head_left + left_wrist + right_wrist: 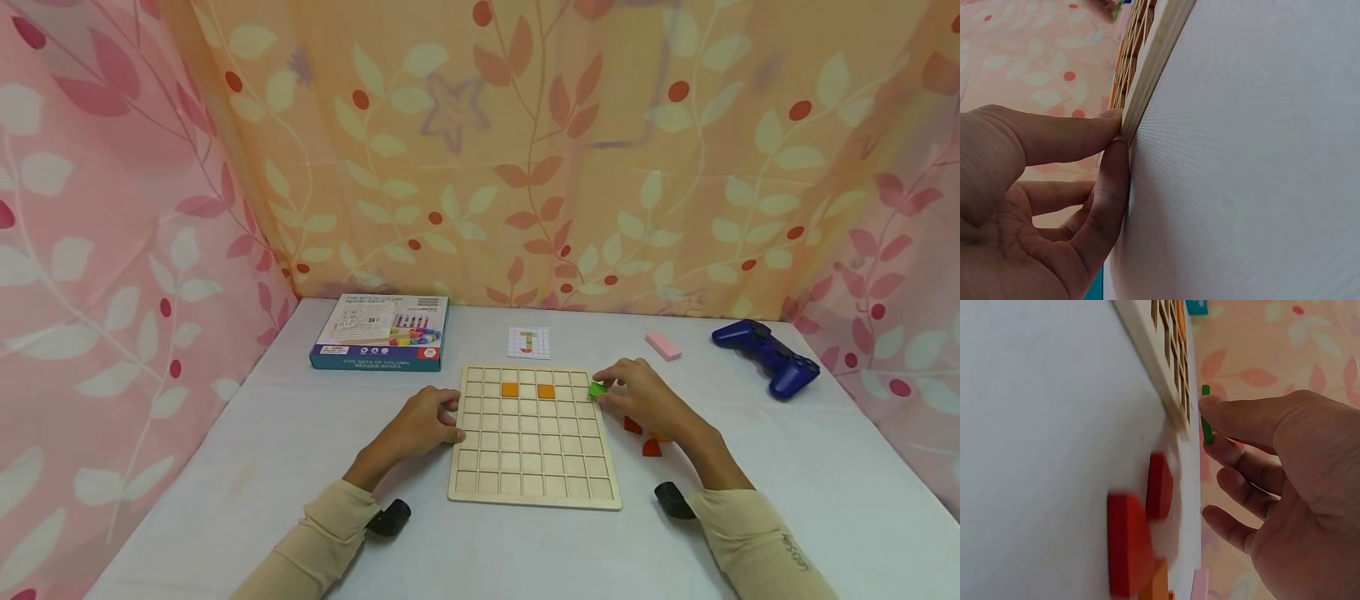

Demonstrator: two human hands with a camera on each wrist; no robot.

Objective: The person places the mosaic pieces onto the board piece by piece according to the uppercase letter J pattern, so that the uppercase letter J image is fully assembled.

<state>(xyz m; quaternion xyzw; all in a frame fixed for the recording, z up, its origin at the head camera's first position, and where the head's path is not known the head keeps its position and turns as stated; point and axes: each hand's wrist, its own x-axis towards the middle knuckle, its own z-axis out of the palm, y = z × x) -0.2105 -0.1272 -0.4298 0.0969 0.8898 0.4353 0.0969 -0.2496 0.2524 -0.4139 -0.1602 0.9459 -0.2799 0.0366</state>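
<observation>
Green tile (597,389) pinched in right grip (641,396), near the board's (528,442) far right corner; board's left edge held by left grip (422,423). Tile could be dropped askew if released early; orange tiles (510,390) could be jarred if the board is nudged.

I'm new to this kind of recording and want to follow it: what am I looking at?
No machine here, just a person working bare-handed. The wide picture comes from a head-worn camera; the close ones are taken from the left and right wrists. The left hand holds the left edge of a pale wooden grid board bearing two square orange tiles. The right hand pinches a flat green tile. Around them on the white tabletop lie flat red pieces, a small patterned white card, a pink rectangular block, a blue game controller and a blue-and-white cardboard box.
</observation>
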